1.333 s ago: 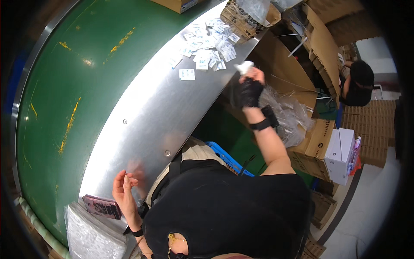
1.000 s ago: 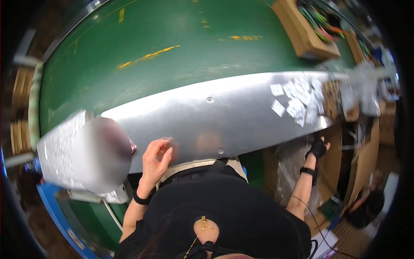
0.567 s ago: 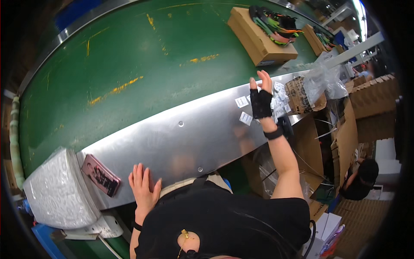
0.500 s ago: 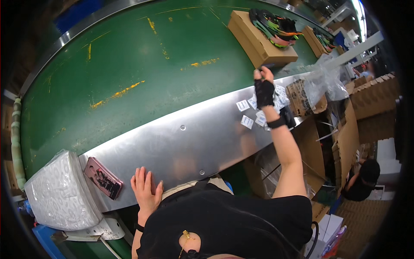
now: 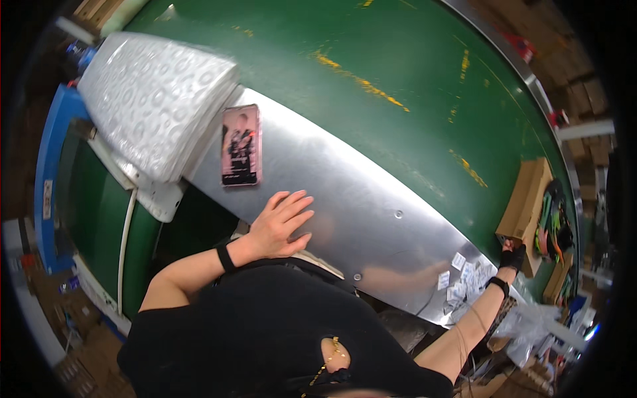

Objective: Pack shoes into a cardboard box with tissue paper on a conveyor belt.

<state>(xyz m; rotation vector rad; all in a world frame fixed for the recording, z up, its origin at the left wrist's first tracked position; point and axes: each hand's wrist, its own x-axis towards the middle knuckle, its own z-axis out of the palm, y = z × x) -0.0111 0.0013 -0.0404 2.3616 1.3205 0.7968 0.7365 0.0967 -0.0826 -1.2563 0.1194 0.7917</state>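
Note:
My left hand (image 5: 282, 225) rests open at the near edge of the metal ledge (image 5: 332, 179), fingers spread and holding nothing. A phone (image 5: 240, 146) in a pink case lies just beyond its fingertips, screen up and lit. Far to the right, my right hand (image 5: 513, 257), in a black fingerless glove, reaches to the near end of a brown cardboard box (image 5: 524, 205). Its fingers look curled at the box's lower corner. On the box sits a black object with green, orange and pink bands (image 5: 556, 222). Small white packets (image 5: 464, 282) lie scattered beside my right wrist.
A stack of pale, patterned, plastic-wrapped sheets (image 5: 159, 99) stands at the ledge's left end. Beyond the ledge runs a green belt (image 5: 398, 73) with worn yellow marks. Another box (image 5: 557, 278) and clear plastic bags (image 5: 524, 325) lie at the far right.
The head view has swung left, bringing the phone and wrapped stack inward. My right hand has reached the box's near end. The left hand stays open by the ledge's edge.

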